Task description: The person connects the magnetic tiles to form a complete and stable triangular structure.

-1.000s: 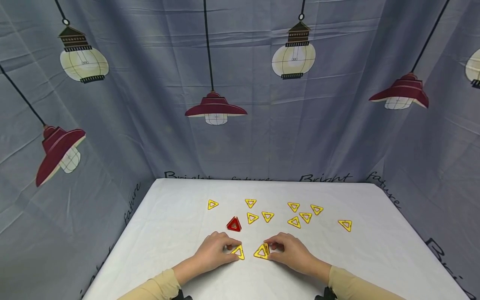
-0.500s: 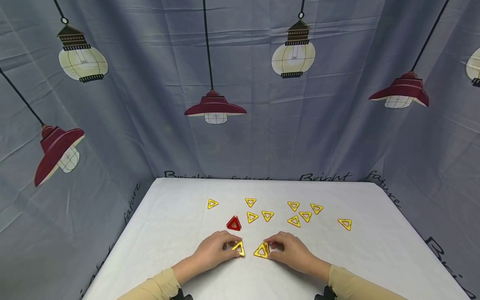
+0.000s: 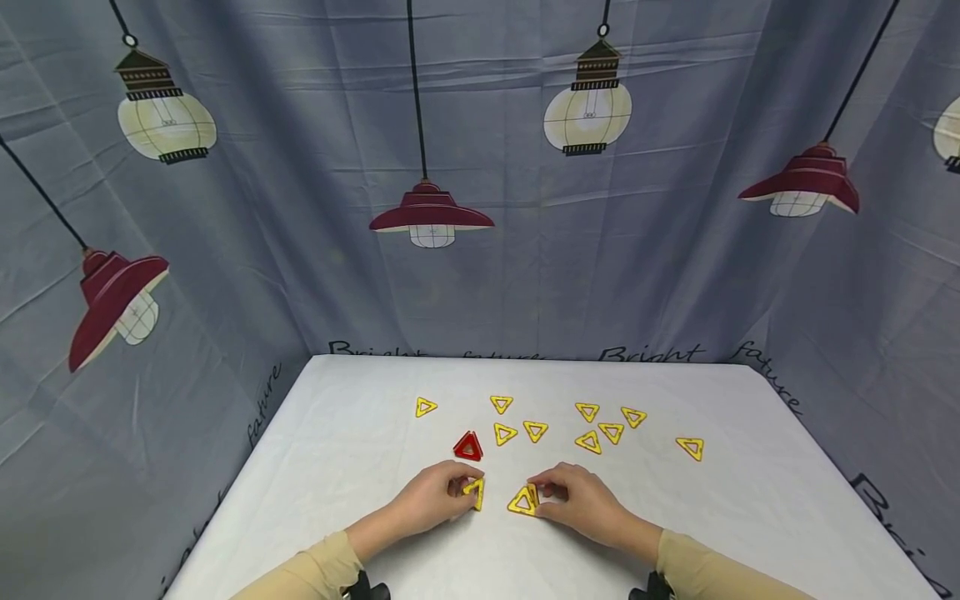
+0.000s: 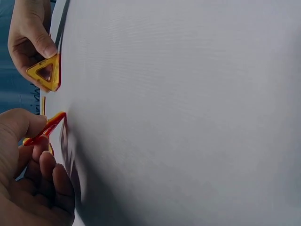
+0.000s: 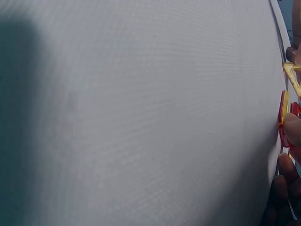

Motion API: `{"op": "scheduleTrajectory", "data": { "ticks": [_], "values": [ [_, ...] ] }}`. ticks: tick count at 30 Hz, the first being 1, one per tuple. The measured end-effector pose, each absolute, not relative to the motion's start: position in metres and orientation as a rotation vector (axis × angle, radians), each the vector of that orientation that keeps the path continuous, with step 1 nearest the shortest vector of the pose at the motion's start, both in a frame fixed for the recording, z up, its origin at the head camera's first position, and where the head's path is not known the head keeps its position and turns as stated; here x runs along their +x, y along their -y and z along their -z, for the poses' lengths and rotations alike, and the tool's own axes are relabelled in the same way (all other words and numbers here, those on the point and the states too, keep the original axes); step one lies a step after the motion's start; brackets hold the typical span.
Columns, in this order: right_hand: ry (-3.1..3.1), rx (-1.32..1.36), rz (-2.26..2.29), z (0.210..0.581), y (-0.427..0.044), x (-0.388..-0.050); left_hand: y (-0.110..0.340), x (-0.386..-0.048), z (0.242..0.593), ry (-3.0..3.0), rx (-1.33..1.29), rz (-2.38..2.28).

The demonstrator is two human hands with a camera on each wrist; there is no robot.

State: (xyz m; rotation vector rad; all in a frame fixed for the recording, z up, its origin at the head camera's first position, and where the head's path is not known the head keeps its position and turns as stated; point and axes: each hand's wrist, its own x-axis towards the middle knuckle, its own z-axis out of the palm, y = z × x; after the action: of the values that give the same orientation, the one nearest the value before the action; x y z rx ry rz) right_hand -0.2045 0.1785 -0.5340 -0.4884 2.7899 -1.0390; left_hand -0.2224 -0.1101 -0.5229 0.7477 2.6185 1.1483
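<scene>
Between its thumb and fingers, my left hand (image 3: pixel 423 500) pinches a yellow triangular frame tile (image 3: pixel 480 496), tilted up from the table. The left wrist view shows this tile (image 4: pixel 55 121) nearly edge-on, with red on its edge. To its right, my right hand (image 3: pixel 585 504) holds joined yellow triangular tiles (image 3: pixel 534 495) that stand at an angle to each other. One face of these joined tiles (image 4: pixel 54 68) shows in the left wrist view, the thumb at its top. A small gap lies between the two hands' pieces. How many tiles the right hand holds is partly hidden.
A red triangular piece (image 3: pixel 468 457) sits just beyond my left hand. Several flat yellow triangles, including one at far left (image 3: pixel 420 408) and one at right (image 3: pixel 699 451), lie scattered across the back of the white table (image 3: pixel 360 467). A grey curtain (image 3: pixel 480 300) stands behind.
My left hand has turned its yellow tile, which faced up and now shows narrower and more upright. The right hand and its tiles have stayed in place.
</scene>
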Motion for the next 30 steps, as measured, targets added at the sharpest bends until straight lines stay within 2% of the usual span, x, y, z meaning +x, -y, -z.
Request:
{"op": "scheduleTrajectory", "data": {
  "ticks": [14, 30],
  "values": [
    [-2.798, -0.497, 1.038, 0.532, -0.177, -0.202, 0.101, -0.224, 0.517, -2.498, 0.651, -1.181],
    [-2.846, -0.48, 0.969, 0.532, -0.173, -0.204, 0.079, -0.23, 0.515, -2.576, 0.679, -1.139]
  ]
}}
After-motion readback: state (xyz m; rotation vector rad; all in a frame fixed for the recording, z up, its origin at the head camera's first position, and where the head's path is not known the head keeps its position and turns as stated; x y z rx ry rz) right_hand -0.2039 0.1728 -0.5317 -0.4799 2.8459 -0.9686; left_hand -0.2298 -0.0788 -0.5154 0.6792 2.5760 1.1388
